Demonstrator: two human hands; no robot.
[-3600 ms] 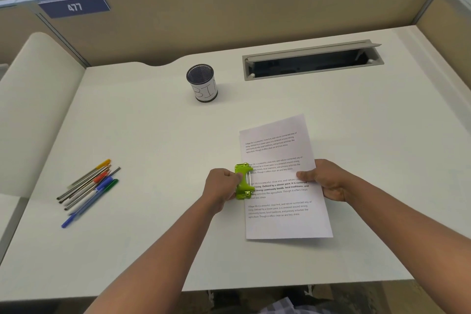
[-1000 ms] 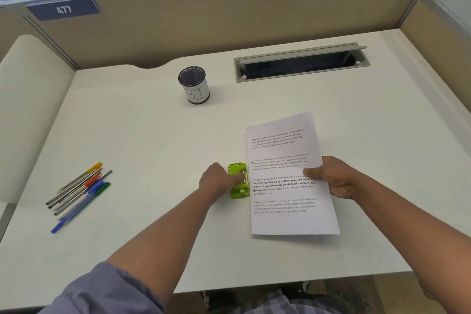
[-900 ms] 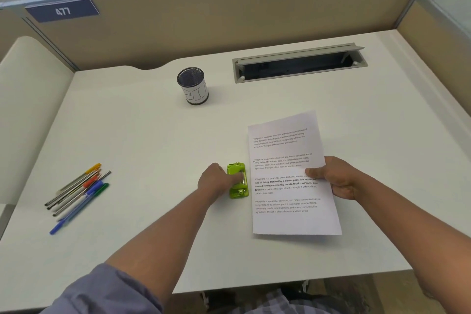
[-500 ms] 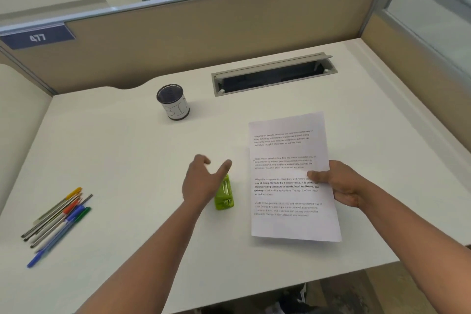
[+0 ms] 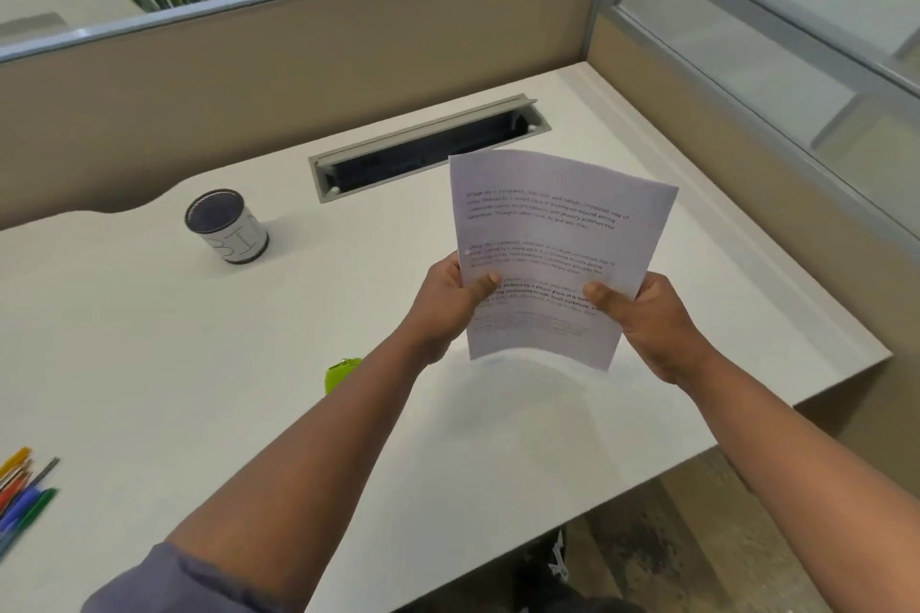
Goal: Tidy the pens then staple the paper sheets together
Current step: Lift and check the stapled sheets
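The printed paper sheets are lifted off the desk and held tilted up in front of me. My left hand grips their left edge and my right hand grips their right edge, thumbs on the front. The green stapler lies on the white desk below my left forearm, which hides most of it. Several coloured pens lie loose at the desk's left edge, partly cut off by the frame. The mesh pen cup stands upright at the back left.
A grey cable slot is open at the back of the desk. Beige partition walls close the back and right sides. The desk's front edge runs diagonally at the lower right.
My left hand let go of the stapler, which now rests on the desk, and took the sheets' left edge. Both hands raised the sheets off the desk. The view swung right.
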